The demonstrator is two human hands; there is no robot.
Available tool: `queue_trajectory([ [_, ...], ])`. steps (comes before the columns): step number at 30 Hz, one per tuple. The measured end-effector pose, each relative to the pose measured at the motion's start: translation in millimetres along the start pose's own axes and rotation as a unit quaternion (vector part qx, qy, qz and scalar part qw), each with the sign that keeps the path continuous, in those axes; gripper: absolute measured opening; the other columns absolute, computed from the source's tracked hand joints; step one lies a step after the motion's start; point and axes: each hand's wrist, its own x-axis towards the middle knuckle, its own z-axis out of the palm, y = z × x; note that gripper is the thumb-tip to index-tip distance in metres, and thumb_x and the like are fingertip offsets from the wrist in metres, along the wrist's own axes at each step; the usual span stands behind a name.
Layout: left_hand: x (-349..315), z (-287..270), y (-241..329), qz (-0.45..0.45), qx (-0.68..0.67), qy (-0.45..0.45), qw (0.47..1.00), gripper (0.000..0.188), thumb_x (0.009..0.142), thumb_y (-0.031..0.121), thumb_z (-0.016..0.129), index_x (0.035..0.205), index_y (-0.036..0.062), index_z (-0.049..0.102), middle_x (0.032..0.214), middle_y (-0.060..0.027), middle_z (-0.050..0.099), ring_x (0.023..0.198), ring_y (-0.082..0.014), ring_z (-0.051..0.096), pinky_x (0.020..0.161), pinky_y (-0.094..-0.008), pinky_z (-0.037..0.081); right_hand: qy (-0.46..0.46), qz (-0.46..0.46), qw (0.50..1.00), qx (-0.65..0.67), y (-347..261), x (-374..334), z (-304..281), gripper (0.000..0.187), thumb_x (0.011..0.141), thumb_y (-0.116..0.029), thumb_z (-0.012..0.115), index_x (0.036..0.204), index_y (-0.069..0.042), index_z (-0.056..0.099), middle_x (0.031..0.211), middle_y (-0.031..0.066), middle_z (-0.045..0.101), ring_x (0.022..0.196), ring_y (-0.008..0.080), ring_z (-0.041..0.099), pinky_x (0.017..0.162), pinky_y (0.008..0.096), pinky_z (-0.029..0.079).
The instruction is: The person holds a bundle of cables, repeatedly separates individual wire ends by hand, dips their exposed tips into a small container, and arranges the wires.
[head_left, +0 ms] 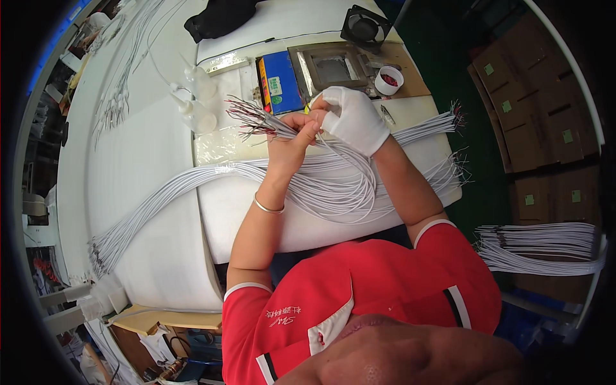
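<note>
My bare left hand (292, 138), with a bangle on its wrist, is wrapped round a bundle of white cables (273, 126). The stripped ends of the bundle fan out to the left, showing red, black and bare wires. Against its fingertips my right hand (356, 119), in a white glove with bare fingertips, pinches a white cable (323, 139) beside the bundle. The exact grip is partly hidden by the fingers. Below both hands, looped white cables (340, 186) lie across the padded table (256, 234).
Behind my hands lie a blue box (281, 80), a metal fixture (330, 67), a white tub of small red parts (389, 80) and a black fan (366, 27). White squeeze bottles (196, 112) stand at the left. Cardboard boxes (532, 96) are stacked at the right.
</note>
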Motion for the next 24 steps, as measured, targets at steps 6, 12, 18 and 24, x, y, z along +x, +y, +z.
queue_trajectory([
  [6,2.8,1.8,-2.6,-0.011,-0.043,-0.01,0.999,0.013,0.081,0.012,0.065,0.082,0.0,0.06,0.074,-0.0055,0.062,0.062,-0.0087,0.054,0.059,-0.0202,0.045,-0.004,0.068,0.972,0.225,16.3,-1.4,4.0,0.011,0.076,-0.007,0.06,0.079,0.002,0.063,0.067,0.0052,0.06,0.062,0.0092,0.056,0.058,0.0237,0.045],
  [12,0.9,-0.8,-2.7,-0.041,-0.095,-0.012,0.995,0.011,0.081,0.01,0.064,0.081,0.0009,0.059,0.074,-0.0069,0.062,0.061,-0.0091,0.052,0.058,-0.021,0.043,-0.017,0.069,0.984,0.163,6.1,6.7,1.3,0.02,0.081,-0.012,0.06,0.09,0.006,0.063,0.077,0.0077,0.064,0.071,0.01,0.057,0.063,0.0227,0.046],
  [18,-1.0,1.8,-2.1,-0.037,-0.02,-0.025,0.999,0.017,0.08,0.015,0.067,0.082,0.0006,0.059,0.073,-0.0046,0.062,0.061,-0.0077,0.052,0.057,-0.0199,0.044,-0.011,0.043,0.99,0.134,-4.3,18.4,-0.4,0.023,0.081,-0.014,0.062,0.092,0.006,0.064,0.08,0.0084,0.066,0.073,0.0104,0.058,0.065,0.0228,0.046],
  [24,-2.2,4.3,-1.0,-0.038,-0.016,-0.016,0.999,0.017,0.079,0.014,0.069,0.084,-0.0004,0.059,0.073,-0.0036,0.061,0.061,-0.007,0.052,0.056,-0.0194,0.044,0.013,0.063,0.987,0.146,-2.6,19.1,-2.0,0.018,0.075,-0.013,0.07,0.079,0.004,0.066,0.067,0.0052,0.063,0.061,0.0078,0.054,0.055,0.0223,0.044],
])
